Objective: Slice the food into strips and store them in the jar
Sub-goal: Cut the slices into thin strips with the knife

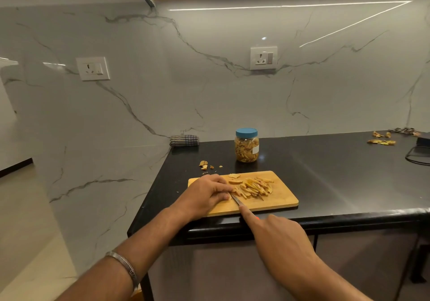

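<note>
Black counter [325, 172] against marble wall. I see my left hand [204, 196] pinning food on the wooden board [279, 198]; my right hand [277, 235] grips the knife [236, 200] beside cut strips [256, 187]. Lidded jar [246, 145] stands behind, its white label unreadable.

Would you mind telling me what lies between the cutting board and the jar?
In the head view, only bare black countertop separates the cutting board from the jar.

Both forearms are bare with no sleeves visible, the left hand [204, 194] and right hand [279, 235] wear no gloves, and a silver metal bracelet [125, 268] circles the left wrist.
</note>
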